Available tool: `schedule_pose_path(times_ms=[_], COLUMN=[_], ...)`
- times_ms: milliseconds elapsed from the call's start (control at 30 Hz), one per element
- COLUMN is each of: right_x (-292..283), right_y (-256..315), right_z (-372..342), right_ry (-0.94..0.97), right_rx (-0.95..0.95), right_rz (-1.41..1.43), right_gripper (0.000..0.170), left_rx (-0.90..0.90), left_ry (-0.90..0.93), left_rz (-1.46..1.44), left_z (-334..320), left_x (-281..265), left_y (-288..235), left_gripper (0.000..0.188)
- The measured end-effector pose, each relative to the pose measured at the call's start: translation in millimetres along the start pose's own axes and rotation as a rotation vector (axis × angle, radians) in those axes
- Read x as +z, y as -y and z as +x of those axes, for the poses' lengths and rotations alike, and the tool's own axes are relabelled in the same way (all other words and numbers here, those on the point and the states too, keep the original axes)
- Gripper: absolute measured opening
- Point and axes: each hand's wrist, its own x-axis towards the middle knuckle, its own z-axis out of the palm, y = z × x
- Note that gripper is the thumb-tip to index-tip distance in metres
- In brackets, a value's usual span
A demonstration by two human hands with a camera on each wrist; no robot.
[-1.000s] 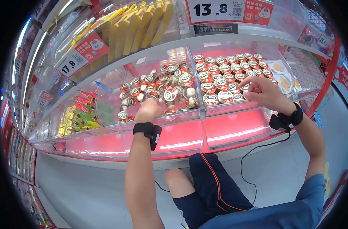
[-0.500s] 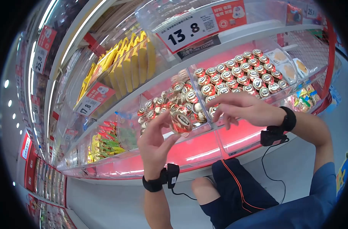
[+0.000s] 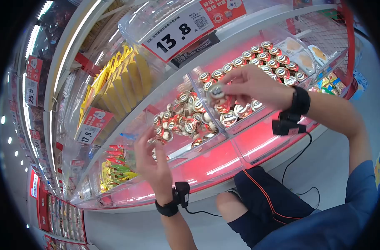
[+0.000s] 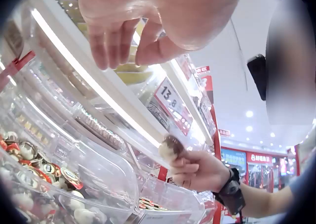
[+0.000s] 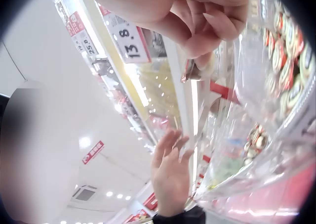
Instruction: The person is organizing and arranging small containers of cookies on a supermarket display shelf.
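Observation:
My right hand (image 3: pixel 260 87) pinches a small round-lidded snack pack (image 3: pixel 216 92) between thumb and fingers, above the divider between two clear bins. In the left wrist view the same pack (image 4: pixel 171 148) shows a brown and white rounded side. My left hand (image 3: pixel 153 166) holds nothing, its fingers loosely spread over the front of the left bin. Jumbled snack packs (image 3: pixel 183 118) of the same look fill that bin. In the right bin, similar packs (image 3: pixel 272 63) stand lid up in neat rows, partly hidden by my right hand.
Yellow bags (image 3: pixel 121 85) stand on the shelf above, behind a price sign (image 3: pixel 173 35). Green and red packets (image 3: pixel 115 168) lie in a bin at left. A clear wall (image 3: pixel 204 102) divides the two bins. Pink shelf front (image 3: pixel 206 164) runs below them.
The left hand rose from the left bin with a snack pack, which is now in the right hand. The left hand has moved back leftward, its fingers loosened. The head view has turned.

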Motion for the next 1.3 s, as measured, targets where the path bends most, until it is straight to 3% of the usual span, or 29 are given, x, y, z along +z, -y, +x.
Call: schedule_pose_path(times_ms=[33, 133, 233, 267, 400, 500, 667, 800, 1100, 1200, 1300], right_x=[-18, -53, -75, -70, -59, -60, -57, -54, -51, -53, -54], right_y=[0, -3, -20, -19, -25, -36, -34, -32, -33, -34, -28], right_z=[8, 34, 70, 75, 85, 96, 94, 94, 96, 96, 92], right_ry=[-0.027, -0.126, -0.076, -0.053, -0.037, -0.02, -0.015, -0.002, 0.03, 0.039, 0.033], right_rx=[0.007, 0.153, 0.265, 0.28, 0.383, 0.438, 0.496, 0.509, 0.524, 0.541, 0.438], right_rz=[-0.077, -0.248, -0.474, -0.516, -0.547, -0.524, -0.56, -0.565, -0.601, -0.618, -0.746], right_gripper=[0.022, 0.019, 0.017, 0.015, 0.019, 0.019, 0.02, 0.02, 0.021, 0.022, 0.023], left_rx=[-0.128, -0.123, -0.318, -0.378, -0.584, -0.693, -0.72, -0.771, -0.72, -0.633, -0.638], left_ry=[0.011, 0.252, 0.389, 0.396, 0.63, 0.716, 0.812, 0.779, 0.834, 0.752, 0.782], left_rz=[-0.057, 0.155, 0.076, 0.118, 0.39, 0.438, 0.481, 0.435, 0.444, 0.39, 0.415], left_z=[-1, 2, 10, 16, 15, 18, 24, 21, 18, 10, 10], left_x=[-2, 25, 51, 57, 59, 58, 60, 60, 63, 65, 67], left_y=[11, 48, 79, 84, 91, 88, 80, 85, 103, 114, 123], left_gripper=[0.027, 0.018, 0.015, 0.029, 0.05, 0.049, 0.047, 0.05, 0.056, 0.036, 0.035])
